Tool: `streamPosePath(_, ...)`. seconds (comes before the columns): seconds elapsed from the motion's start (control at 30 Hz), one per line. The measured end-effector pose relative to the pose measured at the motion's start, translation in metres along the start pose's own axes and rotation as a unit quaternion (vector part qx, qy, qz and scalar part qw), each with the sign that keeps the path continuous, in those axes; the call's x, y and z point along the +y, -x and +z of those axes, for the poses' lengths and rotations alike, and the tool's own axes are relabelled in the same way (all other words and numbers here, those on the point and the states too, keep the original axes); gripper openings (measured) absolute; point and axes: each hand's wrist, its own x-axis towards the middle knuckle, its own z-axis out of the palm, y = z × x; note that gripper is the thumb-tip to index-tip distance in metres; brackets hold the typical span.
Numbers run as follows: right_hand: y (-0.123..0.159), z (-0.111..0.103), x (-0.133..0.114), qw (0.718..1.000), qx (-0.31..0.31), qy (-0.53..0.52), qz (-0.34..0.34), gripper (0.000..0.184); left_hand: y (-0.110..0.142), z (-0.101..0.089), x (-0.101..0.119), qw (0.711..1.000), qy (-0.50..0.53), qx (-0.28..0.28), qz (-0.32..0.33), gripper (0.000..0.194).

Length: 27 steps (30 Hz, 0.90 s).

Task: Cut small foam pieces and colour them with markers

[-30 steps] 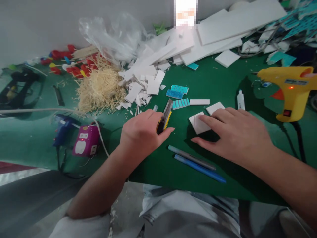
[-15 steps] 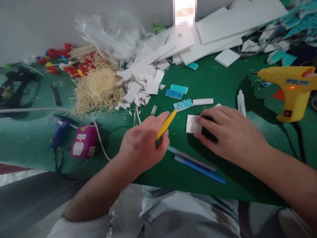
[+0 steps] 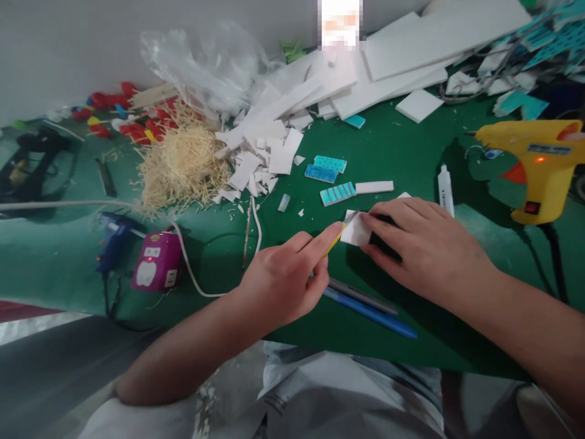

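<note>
My left hand (image 3: 287, 274) is closed round a yellow craft knife (image 3: 335, 239), mostly covered by the fingers. Its thin blade lies over the left part of a small white foam board piece (image 3: 354, 231). The fingers of my right hand (image 3: 423, 244) grip that piece from its right side, on the green table (image 3: 292, 326). Just beyond it lie a blue-striped strip (image 3: 338, 194) and a narrow white strip (image 3: 375, 187). Nearer to me, a blue pen (image 3: 377, 316) and a grey pen (image 3: 365, 297) lie side by side.
On the right rests a yellow glue gun (image 3: 534, 161), with a white tube (image 3: 445, 190) beside it. White foam board sheets (image 3: 439, 42) and scraps are heaped at the back. Wood shavings (image 3: 183, 155), a purple power adapter (image 3: 156, 261) and a blue glue gun (image 3: 112, 238) occupy the left.
My left hand has moved right with the craft knife, bringing its blade from the striped strip to the white piece. That piece has tilted slightly under my right hand.
</note>
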Motion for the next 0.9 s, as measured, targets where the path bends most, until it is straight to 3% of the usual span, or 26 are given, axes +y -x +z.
streamPosePath(0.4, 0.000, 0.000, 0.001, 1.000, 0.013, 0.009, -0.018, 0.031, 0.000, -0.004, 0.017, 0.995, -0.100, -0.029, -0.001, 0.054)
streamPosePath(0.5, 0.002, 0.002, 0.001, 1.000, 0.005, -0.001, -0.014, 0.032, -0.006, -0.011, 0.026, 0.989, -0.125, -0.080, -0.011, 0.057)
streamPosePath(0.67, 0.002, 0.005, 0.000, 1.000, 0.025, 0.002, -0.018, 0.032, -0.025, -0.025, 0.038, 0.963, -0.154, -0.213, -0.054, 0.067)
streamPosePath(0.9, 0.001, 0.009, -0.006, 1.000, -0.001, -0.021, 0.015, 0.033, -0.037, -0.031, 0.041, 0.955, -0.170, -0.240, -0.042, 0.071)
